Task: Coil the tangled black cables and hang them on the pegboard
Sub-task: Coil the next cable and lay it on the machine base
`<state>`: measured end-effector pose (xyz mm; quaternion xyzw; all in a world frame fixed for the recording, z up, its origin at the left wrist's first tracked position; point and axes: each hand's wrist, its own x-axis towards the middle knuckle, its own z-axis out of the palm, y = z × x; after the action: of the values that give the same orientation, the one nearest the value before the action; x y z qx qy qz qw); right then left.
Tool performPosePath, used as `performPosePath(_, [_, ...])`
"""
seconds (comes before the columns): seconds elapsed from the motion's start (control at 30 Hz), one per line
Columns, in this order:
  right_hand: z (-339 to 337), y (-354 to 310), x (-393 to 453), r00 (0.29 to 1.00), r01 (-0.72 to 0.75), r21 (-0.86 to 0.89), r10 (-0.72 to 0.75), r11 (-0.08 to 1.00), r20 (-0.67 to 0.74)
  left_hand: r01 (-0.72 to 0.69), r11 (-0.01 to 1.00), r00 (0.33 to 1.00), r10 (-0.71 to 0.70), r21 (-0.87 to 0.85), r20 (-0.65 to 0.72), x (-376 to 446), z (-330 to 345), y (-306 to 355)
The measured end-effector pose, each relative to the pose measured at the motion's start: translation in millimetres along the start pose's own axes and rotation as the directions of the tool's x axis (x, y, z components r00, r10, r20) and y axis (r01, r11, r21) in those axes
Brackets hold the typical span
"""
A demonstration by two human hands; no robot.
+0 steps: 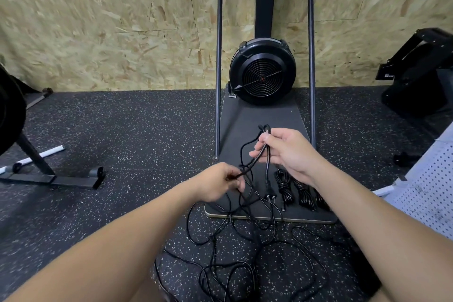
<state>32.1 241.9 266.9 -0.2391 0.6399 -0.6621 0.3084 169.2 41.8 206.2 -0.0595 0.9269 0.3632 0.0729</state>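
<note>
Black cables (245, 240), dark floor (134, 130) with pale speckles, white dotted pegboard (431, 193), tan flecked wall (110, 19)

Left hand (220, 182), right hand (285, 152) pinching.

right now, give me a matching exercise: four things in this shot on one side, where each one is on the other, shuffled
Things:
1. plug
2. coiled cables
3. pegboard
4. white pipe

Places:
A. at the right edge of the view
B. on the floor at far left
C. lying in a row on the machine's platform
D. dangling on a cable under the right hand

Pairs: 1-D, 2-C, 3-A, 4-B
</note>
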Motion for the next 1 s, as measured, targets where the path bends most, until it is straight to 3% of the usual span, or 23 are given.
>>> performPosePath(0.07, [0,4,0,0.999,-0.042,-0.018,0.042,0.999,-0.017,0.031,0.999,0.996,-0.030,0.009,-0.082,0,-10,-5])
performPosePath(0.13, [-5,8,0,0.999,-0.033,-0.316,0.018,0.948,-0.050,0.055,0.995,0.985,-0.041,0.080,-0.169,3,-18,-12])
performPosePath(0.2, [-11,9,-1,0.996,-0.006,-0.750,-0.062,0.661,-0.063,0.061,0.984,0.981,-0.029,0.164,-0.190,3,-26,-17])
performPosePath(0.23, [-13,10,-2,0.993,-0.021,-0.865,-0.091,0.501,-0.076,0.050,0.980,0.982,-0.014,0.191,-0.187,2,-28,-18])
performPosePath(0.3, [-14,9,-4,0.985,-0.065,-0.946,-0.130,0.318,-0.111,0.027,0.973,0.980,0.019,0.230,-0.198,1,-31,-16])
performPosePath(0.4, [-11,6,-9,0.969,-0.104,-0.964,-0.192,0.246,-0.153,-0.017,0.970,0.969,0.076,0.242,-0.235,-1,-32,-8])
performPosePath(0.47, [-10,6,-10,0.966,-0.043,-0.974,-0.239,0.223,-0.097,-0.074,0.969,0.964,0.129,0.234,-0.231,-2,-31,0])
performPosePath(0.6, [-1,10,-13,0.981,0.193,-0.842,-0.113,0.503,0.158,-0.167,0.980,0.947,0.189,0.105,-0.261,-4,-28,25])
performPosePath(0.67, [5,16,-14,0.972,0.232,-0.828,-0.101,0.511,0.211,-0.181,0.983,0.938,0.166,-0.024,-0.304,-3,-29,32])
performPosePath(0.73, [8,17,-14,0.972,0.233,-0.811,-0.127,0.537,0.195,-0.192,0.965,0.943,0.131,-0.179,-0.306,-2,-28,37])
performPosePath(0.87, [12,4,-14,0.981,0.191,-0.574,-0.161,0.796,0.104,-0.214,0.818,0.937,0.016,-0.534,-0.350,-3,-25,42])
performPosePath(0.93, [12,-3,-14,0.983,0.182,-0.423,-0.179,0.888,0.046,-0.162,0.719,0.959,-0.048,-0.676,-0.281,-5,-24,42])
performPosePath(1.0, [12,-8,-13,0.981,0.182,-0.311,-0.192,0.933,-0.002,-0.095,0.685,0.986,-0.036,-0.722,-0.164,-9,-21,42])
